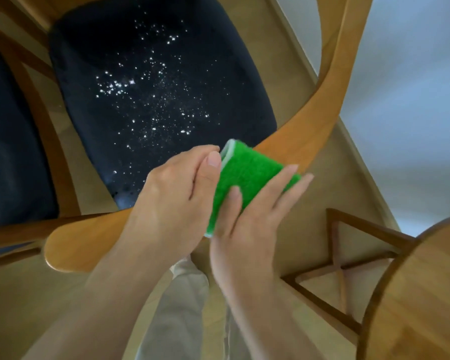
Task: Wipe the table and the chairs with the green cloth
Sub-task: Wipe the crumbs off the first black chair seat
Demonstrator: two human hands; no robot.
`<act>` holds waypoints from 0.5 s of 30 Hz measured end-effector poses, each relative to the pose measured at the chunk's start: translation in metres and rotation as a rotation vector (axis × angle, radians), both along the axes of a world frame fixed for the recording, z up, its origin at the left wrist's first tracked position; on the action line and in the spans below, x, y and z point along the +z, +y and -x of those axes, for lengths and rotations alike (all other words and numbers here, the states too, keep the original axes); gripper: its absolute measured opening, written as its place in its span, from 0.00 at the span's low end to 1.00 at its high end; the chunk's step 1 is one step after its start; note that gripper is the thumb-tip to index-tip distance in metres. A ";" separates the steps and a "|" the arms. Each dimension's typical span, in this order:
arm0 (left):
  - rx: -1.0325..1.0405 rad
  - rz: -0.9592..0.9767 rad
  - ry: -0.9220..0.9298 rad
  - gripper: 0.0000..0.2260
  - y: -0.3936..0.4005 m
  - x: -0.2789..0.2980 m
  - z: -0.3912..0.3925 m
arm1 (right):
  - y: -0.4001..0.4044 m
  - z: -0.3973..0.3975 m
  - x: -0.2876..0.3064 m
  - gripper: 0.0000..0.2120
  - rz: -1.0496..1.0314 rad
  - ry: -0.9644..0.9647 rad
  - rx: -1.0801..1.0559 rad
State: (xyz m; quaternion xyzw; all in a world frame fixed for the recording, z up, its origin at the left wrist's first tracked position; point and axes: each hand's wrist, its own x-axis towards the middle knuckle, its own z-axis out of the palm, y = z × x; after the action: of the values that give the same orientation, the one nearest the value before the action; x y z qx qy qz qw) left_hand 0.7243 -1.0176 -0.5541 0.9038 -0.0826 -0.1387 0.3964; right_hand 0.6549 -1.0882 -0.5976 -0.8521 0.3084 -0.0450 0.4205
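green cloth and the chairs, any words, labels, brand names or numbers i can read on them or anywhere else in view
None: no readable text shows anywhere in the head view.
green cloth: plain green pile with a pale edge, no label or tag in sight.
chair: bare wood backrest, no sticker or mark.
seat cushion: dark fabric with white crumbs, not print.
table: plain wood grain only.

The curved chair back (291, 141) bars the crumb-strewn seat (161, 81); above it lies open.

light: soft, even, bright | shadows: faint | blur: slight overall | edges: strong wide-angle warp
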 end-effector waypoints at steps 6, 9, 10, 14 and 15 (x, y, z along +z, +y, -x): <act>-0.007 -0.132 0.084 0.17 -0.018 -0.002 -0.008 | 0.021 0.011 -0.001 0.40 -0.110 -0.019 -0.047; -0.057 -0.179 0.092 0.20 -0.023 0.001 -0.006 | 0.011 0.000 -0.003 0.35 -0.219 -0.106 -0.089; -0.055 -0.175 0.094 0.19 -0.023 0.001 -0.006 | 0.008 -0.005 -0.003 0.34 -0.247 -0.135 -0.100; -0.074 -0.157 0.077 0.14 -0.022 0.001 -0.002 | -0.048 -0.039 -0.013 0.34 -0.232 -0.131 -0.244; -0.077 -0.166 0.083 0.15 -0.023 0.002 0.000 | -0.067 -0.051 -0.014 0.33 -0.209 -0.116 -0.269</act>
State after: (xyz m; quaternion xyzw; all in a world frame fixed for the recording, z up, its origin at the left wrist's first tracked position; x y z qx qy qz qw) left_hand 0.7245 -1.0410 -0.5521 0.9232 -0.0889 -0.1973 0.3175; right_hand 0.7059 -1.1556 -0.6118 -0.7506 0.3979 -0.1177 0.5142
